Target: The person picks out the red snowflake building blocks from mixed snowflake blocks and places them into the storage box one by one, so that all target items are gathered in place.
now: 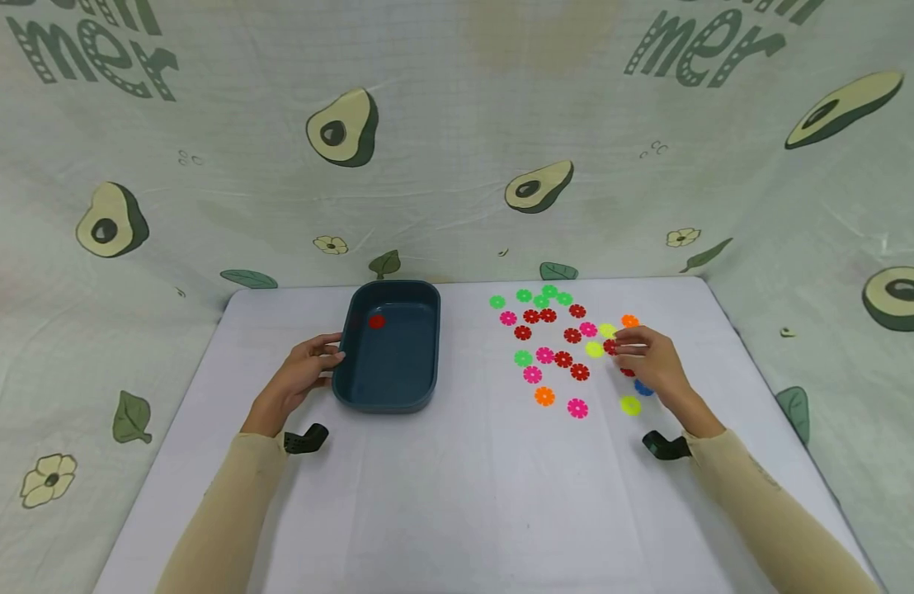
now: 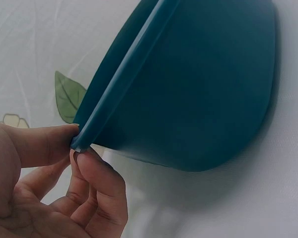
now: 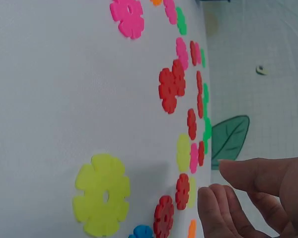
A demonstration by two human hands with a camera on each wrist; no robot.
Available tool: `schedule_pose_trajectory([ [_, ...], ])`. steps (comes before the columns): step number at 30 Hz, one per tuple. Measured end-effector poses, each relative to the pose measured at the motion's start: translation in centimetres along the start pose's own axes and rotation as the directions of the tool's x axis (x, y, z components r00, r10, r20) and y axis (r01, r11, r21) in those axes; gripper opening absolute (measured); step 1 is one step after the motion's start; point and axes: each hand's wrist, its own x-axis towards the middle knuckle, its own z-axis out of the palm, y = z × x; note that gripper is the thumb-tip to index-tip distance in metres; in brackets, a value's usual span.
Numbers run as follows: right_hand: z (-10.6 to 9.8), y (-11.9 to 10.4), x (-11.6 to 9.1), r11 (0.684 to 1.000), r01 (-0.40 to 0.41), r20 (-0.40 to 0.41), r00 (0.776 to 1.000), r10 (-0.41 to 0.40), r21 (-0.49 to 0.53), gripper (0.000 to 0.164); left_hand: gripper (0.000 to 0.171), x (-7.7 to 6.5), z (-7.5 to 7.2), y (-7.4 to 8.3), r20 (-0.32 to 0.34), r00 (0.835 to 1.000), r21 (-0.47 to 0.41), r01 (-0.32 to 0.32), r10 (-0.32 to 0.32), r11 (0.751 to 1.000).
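My left hand (image 1: 308, 367) pinches the rim of a dark teal rectangular tub (image 1: 386, 371) between thumb and fingertips, as the left wrist view (image 2: 84, 183) shows up close. A single red flower-shaped plastic disc (image 1: 377, 322) lies inside the tub. On the right, my right hand (image 1: 650, 363) hovers over the scattered discs, its thumb and bent fingers apart with nothing between them. Nearest its fingertips in the head view is a red disc (image 1: 610, 346), with yellow discs (image 1: 594, 350) beside it. Partly under the hand lies a blue disc (image 1: 643, 388).
Several red, pink, green and orange discs (image 1: 544, 397) are spread over the right half of the white table (image 1: 457, 495). A yellow disc (image 1: 631, 405) lies below the right hand. Avocado-printed cloth (image 1: 442, 165) hangs behind and at the sides.
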Motion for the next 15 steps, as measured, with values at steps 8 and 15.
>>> schedule_pose_trajectory([
  [8,-0.7,1.9,0.0,0.995,-0.049,-0.032,0.998,0.046,-0.085,0.045,0.059,-0.1,0.1,0.1,0.001,1.0,-0.01,0.002,-0.002,1.0],
  [15,-0.7,2.7,0.1,0.988,-0.061,-0.027,0.998,0.058,-0.145,0.047,0.058,-0.1,0.1,0.0,0.002,1.0,-0.011,0.001,-0.001,1.0],
])
